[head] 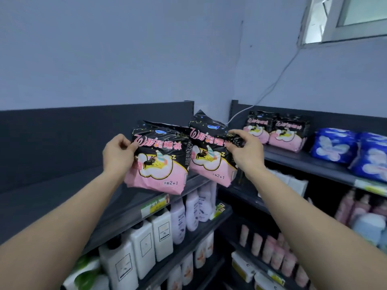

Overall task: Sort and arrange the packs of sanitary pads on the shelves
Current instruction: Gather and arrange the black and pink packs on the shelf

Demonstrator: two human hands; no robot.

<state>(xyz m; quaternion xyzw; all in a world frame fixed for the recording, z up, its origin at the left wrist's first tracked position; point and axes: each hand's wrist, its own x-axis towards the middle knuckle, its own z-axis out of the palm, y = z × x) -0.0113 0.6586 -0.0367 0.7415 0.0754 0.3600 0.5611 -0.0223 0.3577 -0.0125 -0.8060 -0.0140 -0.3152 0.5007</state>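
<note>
My left hand grips the left edge of a black-and-pink pad pack, held up in front of the left top shelf. My right hand pinches the right edge of a second, matching pack, tilted beside the first near the corner. Two more black-and-pink packs stand side by side on the right top shelf. Blue pad packs sit further right on that same shelf.
White and lilac bottles fill the lower left shelves. Pink bottles and white packs line the lower right shelves. A white cable runs down the wall into the corner. A window frame is at the top right.
</note>
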